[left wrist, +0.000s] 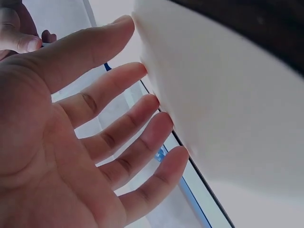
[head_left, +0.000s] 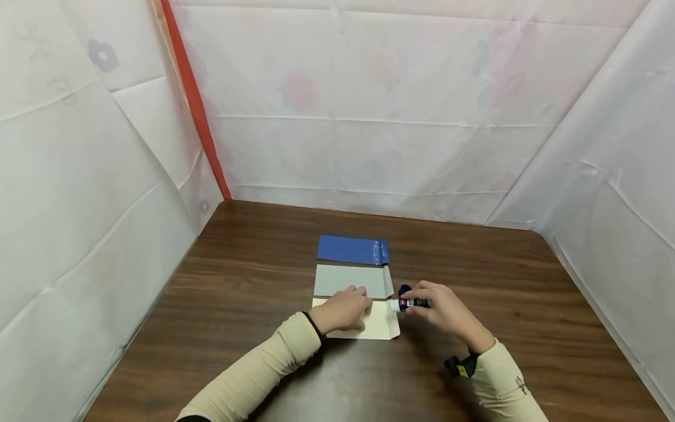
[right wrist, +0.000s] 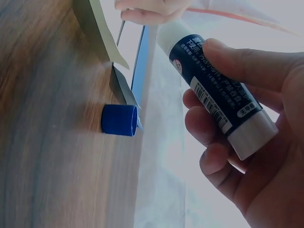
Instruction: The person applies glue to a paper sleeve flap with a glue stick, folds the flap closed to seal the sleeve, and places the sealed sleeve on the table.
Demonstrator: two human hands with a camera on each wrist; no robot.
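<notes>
As I read it from my end (head view, 12 o'clock away from the wearer), right hand has thumb and fingers wrapped round the glue stick. Uncapped; long axis about 3 to 9 o'clock, white tip at 9.

What I'd judge matters most: tip against the crease of the cream card. Tip sits right over the crease, at the 12 o'clock end of the flap; contact, can't tell. Flap is at the card's 3 o'clock end, angled up from the table. Right hand is the nearer; it lies at 3 o'clock from the crease.

Left hand, 9 o'clock from the tip: grips nothing, fingers spread, fingertips resting on the cream card.

Outward: cap just beside the right fingers, about 10 o'clock from that hand. Stands on the table, rim up; inside not visible to me.

At 12 from the cream card, grey card, flap tilted. Beyond that, blue card, pale streaks about its crease, possibly glue.
</notes>
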